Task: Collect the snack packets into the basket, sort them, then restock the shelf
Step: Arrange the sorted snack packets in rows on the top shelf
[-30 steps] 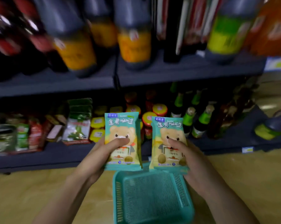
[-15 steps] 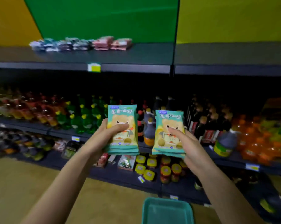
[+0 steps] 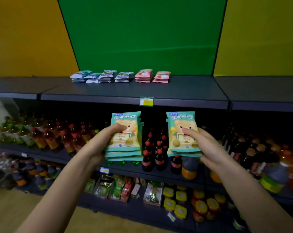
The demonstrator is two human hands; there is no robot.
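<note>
**Grip on two stacks, mid-frame**

The left stack of teal, bear-printed plastic snack packets (image 3: pixel 125 137) sits just left of centre, clamped in my left hand (image 3: pixel 98 145). My thumb lies across the front of the top packet and the rest of my fingers are curled behind. The packets' lower edges fan out a little below my grip.

The right stack of the same teal packets (image 3: pixel 182 133) sits just right of centre, pinched the same way in my right hand (image 3: pixel 208 145), thumb on the bear's face. Both stacks stand upright with their printed faces toward me. They are apart, and dark red-capped bottles (image 3: pixel 157 148) on the middle shelf show through the gap.

Both stacks hang below the front lip of the dark grey metal top shelf (image 3: pixel 184 91), which bears a green-and-yellow price label (image 3: pixel 146 101) above the gap.

On that top shelf, in the upper middle of the frame, lie low piles of blue-and-white snack packets (image 3: pixel 100 77). Just to their right are two piles of pink snack packets (image 3: pixel 152 76).

A bright green back panel (image 3: pixel 142 34) rises behind them, with yellow panels (image 3: pixel 24 36) on either side. Amber bottles (image 3: pixel 46 140) crowd the middle shelf at the left. Yellow-lidded jars (image 3: pixel 179 211) sit on the bottom shelf at the lower right.
</note>
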